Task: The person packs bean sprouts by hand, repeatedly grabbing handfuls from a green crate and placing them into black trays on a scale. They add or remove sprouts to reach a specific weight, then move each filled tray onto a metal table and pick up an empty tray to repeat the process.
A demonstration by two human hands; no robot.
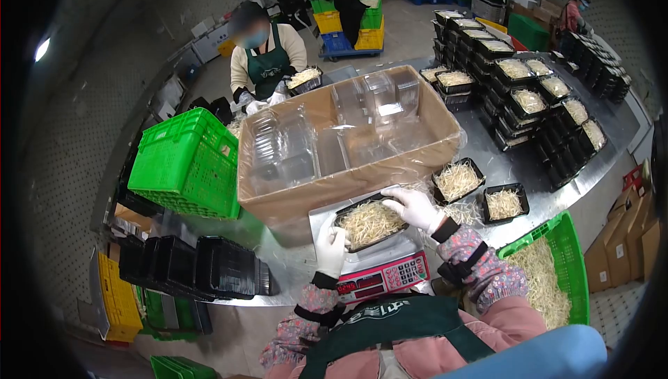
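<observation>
A black tray of bean sprouts [370,224] rests on the pan of a red and white scale [386,276], whose display is lit. My left hand [330,245], in a white glove, is at the tray's left end with its fingers bent; whether it grips the rim is unclear. My right hand [415,209], also gloved, has thumb and fingers at the tray's upper right corner. Just beyond the scale stands a cardboard box [306,202] with stacked clear plastic lids [282,146]. Two more filled trays [459,180] [504,204] lie right of my right hand, near loose sprouts.
Stacks of filled black trays [525,101] stand at the right. A green crate of sprouts [574,261] is at my right side. Empty black trays [223,268] and a green crate [184,163] are at the left. Across the table, a person [268,66] handles a filled tray.
</observation>
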